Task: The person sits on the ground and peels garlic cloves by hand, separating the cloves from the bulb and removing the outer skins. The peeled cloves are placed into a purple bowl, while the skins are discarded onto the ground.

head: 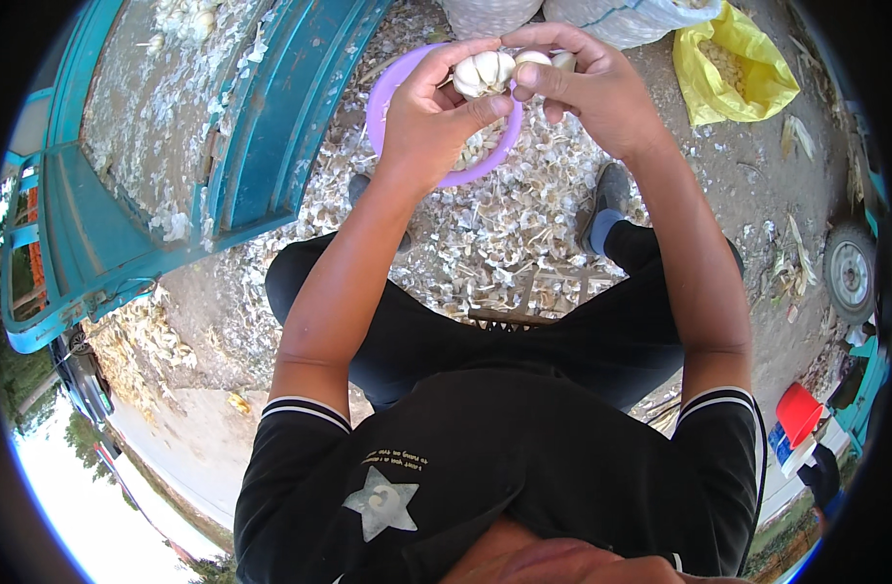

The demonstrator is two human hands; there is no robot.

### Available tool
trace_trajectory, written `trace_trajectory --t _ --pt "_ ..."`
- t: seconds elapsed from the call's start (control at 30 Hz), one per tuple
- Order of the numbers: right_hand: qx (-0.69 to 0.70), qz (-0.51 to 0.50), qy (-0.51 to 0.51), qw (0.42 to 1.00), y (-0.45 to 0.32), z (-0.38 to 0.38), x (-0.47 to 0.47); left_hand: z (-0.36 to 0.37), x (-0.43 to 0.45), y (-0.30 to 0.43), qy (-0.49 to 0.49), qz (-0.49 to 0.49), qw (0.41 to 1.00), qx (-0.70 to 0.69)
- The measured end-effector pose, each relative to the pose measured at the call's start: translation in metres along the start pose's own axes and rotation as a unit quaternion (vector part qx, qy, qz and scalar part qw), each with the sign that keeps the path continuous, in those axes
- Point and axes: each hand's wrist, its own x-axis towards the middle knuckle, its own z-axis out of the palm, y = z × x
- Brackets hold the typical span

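My left hand holds a white garlic bulb between thumb and fingers, its separate cloves showing. Beside it, my right hand pinches a pale garlic clove with thumb and forefinger. Another pale piece of garlic shows against the right fingers. Both hands are close together over a purple plastic basin on the ground. Loose garlic cloves lie inside the basin, partly covered by my left hand and wrist.
Garlic skins litter the ground around my shoes. On the left stands a blue metal truck bed holding garlic bulbs. Filled white sacks and an opened yellow bag are ahead. A wheel and red bucket are at right.
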Motion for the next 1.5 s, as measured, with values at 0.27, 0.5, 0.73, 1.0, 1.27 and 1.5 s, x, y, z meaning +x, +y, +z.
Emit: trace_trajectory --t 0.27,0.5,0.73,1.0,1.27,1.5 --pt "-0.004 0.003 -0.001 1.0 -0.003 0.005 -0.006 -0.002 -0.002 0.008 -0.022 -0.018 0.999 0.018" --pt "0.197 0.039 0.003 0.98 0.01 -0.005 0.006 -0.002 -0.002 0.001 0.009 0.018 1.0 -0.005" --pt "0.009 0.008 -0.02 1.0 -0.007 0.01 -0.001 0.0 -0.004 0.006 -0.019 0.026 0.997 0.07" --pt "0.195 0.075 0.002 0.978 0.008 -0.004 0.006 0.0 -0.003 0.001 0.009 0.008 0.999 -0.03" --pt "-0.037 0.072 -0.002 0.997 -0.02 0.017 -0.005 -0.009 -0.007 0.018 -0.029 0.072 0.969 0.234" --pt "0.153 0.095 0.004 0.984 -0.015 0.021 -0.002 -0.016 -0.006 0.028 -0.006 -0.013 1.0 -0.009"
